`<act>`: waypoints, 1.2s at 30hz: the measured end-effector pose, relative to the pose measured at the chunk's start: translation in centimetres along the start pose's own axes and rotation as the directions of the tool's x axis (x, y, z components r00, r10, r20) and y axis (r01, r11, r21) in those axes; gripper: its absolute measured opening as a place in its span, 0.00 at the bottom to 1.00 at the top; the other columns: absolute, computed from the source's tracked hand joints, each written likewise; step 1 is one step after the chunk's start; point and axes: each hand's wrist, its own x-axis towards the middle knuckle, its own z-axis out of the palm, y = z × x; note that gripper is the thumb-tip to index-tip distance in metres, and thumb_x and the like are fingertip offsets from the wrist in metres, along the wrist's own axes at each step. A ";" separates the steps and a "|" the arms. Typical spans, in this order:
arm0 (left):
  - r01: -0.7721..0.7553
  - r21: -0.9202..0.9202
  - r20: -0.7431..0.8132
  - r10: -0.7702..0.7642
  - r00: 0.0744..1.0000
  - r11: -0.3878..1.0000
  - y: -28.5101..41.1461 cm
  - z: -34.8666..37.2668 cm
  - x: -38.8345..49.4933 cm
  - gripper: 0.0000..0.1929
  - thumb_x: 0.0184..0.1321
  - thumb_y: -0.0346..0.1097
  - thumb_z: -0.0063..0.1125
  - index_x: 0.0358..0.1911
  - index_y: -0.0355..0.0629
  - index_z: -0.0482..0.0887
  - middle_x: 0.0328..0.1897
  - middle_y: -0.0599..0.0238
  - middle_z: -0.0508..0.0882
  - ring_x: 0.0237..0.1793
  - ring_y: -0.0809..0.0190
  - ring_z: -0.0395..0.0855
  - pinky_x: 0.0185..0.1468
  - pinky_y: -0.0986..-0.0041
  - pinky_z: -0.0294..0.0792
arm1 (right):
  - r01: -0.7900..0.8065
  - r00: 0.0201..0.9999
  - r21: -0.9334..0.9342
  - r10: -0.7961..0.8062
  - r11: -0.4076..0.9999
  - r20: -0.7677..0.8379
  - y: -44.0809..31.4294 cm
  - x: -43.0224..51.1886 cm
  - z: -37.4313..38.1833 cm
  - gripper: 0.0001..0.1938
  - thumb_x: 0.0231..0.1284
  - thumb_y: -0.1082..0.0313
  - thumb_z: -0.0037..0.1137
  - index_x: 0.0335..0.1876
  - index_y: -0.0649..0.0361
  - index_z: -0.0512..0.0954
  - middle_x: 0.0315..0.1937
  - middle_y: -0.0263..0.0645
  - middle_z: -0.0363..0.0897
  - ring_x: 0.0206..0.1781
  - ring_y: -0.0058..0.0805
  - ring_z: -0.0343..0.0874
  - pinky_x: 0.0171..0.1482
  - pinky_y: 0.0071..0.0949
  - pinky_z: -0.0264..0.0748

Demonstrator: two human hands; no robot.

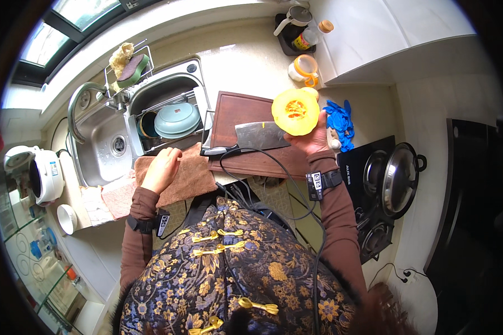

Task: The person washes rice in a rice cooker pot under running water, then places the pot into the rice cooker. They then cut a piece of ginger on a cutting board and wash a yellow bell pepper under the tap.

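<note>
My right hand (pixel 314 136) holds a cut piece of pumpkin (pixel 283 121) above the right part of a wooden cutting board (pixel 243 108). The cut face shows yellow flesh with an orange, seedy hollow in its middle. A cleaver (pixel 257 136) with a black and grey handle lies on the board, its blade reaching toward the pumpkin and partly hidden by it. My left hand (pixel 162 169) is over a brown towel (pixel 197 171) at the counter's front edge, fingers loosely bent; whether it touches the cloth I cannot tell.
Left of the board is a steel sink (pixel 105 157) with a faucet (pixel 72 111) and a rack holding a light blue dish (pixel 177 119). Blue gloves (pixel 339 125) and a gas stove with a lidded pan (pixel 400 180) are at right. An orange-lidded jar (pixel 304 69) stands behind; a cable crosses the board's front.
</note>
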 end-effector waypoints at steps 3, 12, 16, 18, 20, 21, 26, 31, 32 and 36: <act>-0.051 -0.077 -0.009 0.051 0.999 0.996 0.7 -0.7 1.4 0.08 0.54 0.25 0.55 0.38 0.39 0.73 0.35 0.55 0.76 0.39 0.49 0.75 0.43 0.65 0.69 | -0.027 1.000 -0.035 0.027 0.999 0.001 1.0 0.0 0.9 0.40 0.42 0.43 0.69 0.63 0.50 0.66 0.59 0.35 0.72 0.58 0.35 0.73 0.50 0.41 0.75; -0.348 -0.229 -0.228 0.297 0.927 0.909 7.7 -1.9 8.2 0.20 0.52 0.23 0.55 0.52 0.42 0.73 0.46 0.56 0.77 0.46 0.54 0.77 0.50 0.69 0.71 | -0.181 0.979 -0.242 0.198 0.953 0.047 4.0 2.9 4.9 0.34 0.46 0.67 0.63 0.63 0.60 0.64 0.58 0.42 0.72 0.59 0.35 0.73 0.62 0.39 0.69; 0.077 -0.723 0.080 -0.028 0.996 0.686 8.6 -1.9 8.2 0.21 0.58 0.29 0.56 0.57 0.38 0.70 0.51 0.57 0.76 0.44 0.61 0.79 0.49 0.73 0.72 | -0.163 0.974 -0.377 0.211 0.912 0.089 5.7 4.8 5.6 0.33 0.47 0.71 0.62 0.63 0.60 0.64 0.57 0.39 0.71 0.60 0.32 0.72 0.63 0.35 0.67; 0.274 -0.938 0.243 -0.160 0.957 0.212 8.5 -1.5 8.0 0.24 0.62 0.30 0.54 0.62 0.37 0.67 0.58 0.62 0.73 0.45 0.68 0.77 0.49 0.78 0.71 | -0.118 0.985 -0.460 0.162 0.880 0.058 7.1 6.0 6.0 0.32 0.47 0.71 0.62 0.61 0.60 0.65 0.56 0.37 0.72 0.58 0.31 0.73 0.61 0.33 0.69; 0.184 -0.980 0.197 -0.230 0.953 -0.077 8.0 -1.0 7.5 0.28 0.64 0.31 0.52 0.67 0.36 0.59 0.63 0.64 0.69 0.47 0.69 0.76 0.51 0.78 0.71 | -0.059 0.993 -0.551 0.105 0.832 0.052 8.7 7.4 6.7 0.28 0.48 0.74 0.62 0.58 0.60 0.67 0.53 0.36 0.74 0.55 0.28 0.74 0.57 0.29 0.72; 0.134 -0.966 0.195 -0.283 0.939 -0.223 7.8 -0.7 7.1 0.29 0.64 0.31 0.52 0.67 0.37 0.57 0.62 0.64 0.70 0.47 0.69 0.76 0.51 0.77 0.71 | -0.014 0.989 -0.551 0.092 0.834 0.114 9.5 8.0 7.1 0.29 0.47 0.74 0.65 0.58 0.61 0.67 0.52 0.36 0.74 0.54 0.27 0.74 0.56 0.27 0.72; -0.020 -0.887 0.150 -0.328 0.933 -0.462 5.1 -0.8 5.9 0.26 0.66 0.33 0.52 0.65 0.40 0.60 0.57 0.68 0.73 0.40 0.70 0.77 0.43 0.79 0.71 | 0.118 0.990 -0.660 -0.035 0.742 0.138 14.6 9.8 10.3 0.31 0.43 0.72 0.70 0.55 0.61 0.67 0.50 0.36 0.74 0.52 0.23 0.74 0.54 0.24 0.72; -0.028 -0.777 0.180 -0.265 0.947 -0.629 0.7 -1.9 3.1 0.16 0.68 0.36 0.49 0.57 0.41 0.69 0.50 0.69 0.78 0.37 0.70 0.77 0.36 0.82 0.71 | 0.333 0.933 -0.917 -0.214 0.218 0.288 17.4 10.9 12.8 0.43 0.37 0.66 0.69 0.61 0.62 0.55 0.51 0.48 0.69 0.53 0.35 0.72 0.56 0.33 0.71; -0.016 -0.771 0.185 -0.248 0.951 -0.636 -0.2 -2.0 2.5 0.15 0.68 0.37 0.49 0.54 0.41 0.71 0.49 0.69 0.78 0.37 0.69 0.77 0.35 0.83 0.71 | 0.297 0.948 -0.943 -0.163 0.150 0.272 18.8 11.2 13.1 0.46 0.37 0.65 0.69 0.62 0.62 0.49 0.52 0.53 0.67 0.54 0.40 0.71 0.56 0.35 0.70; 0.044 -0.708 0.295 -0.239 0.925 -0.705 -4.3 -2.8 -0.3 0.10 0.67 0.40 0.50 0.43 0.43 0.75 0.33 0.72 0.75 0.27 0.73 0.69 0.26 0.87 0.63 | 0.316 0.934 -0.945 -0.202 0.088 0.294 24.4 12.2 14.1 0.39 0.36 0.65 0.70 0.55 0.61 0.55 0.50 0.49 0.63 0.55 0.40 0.67 0.58 0.37 0.66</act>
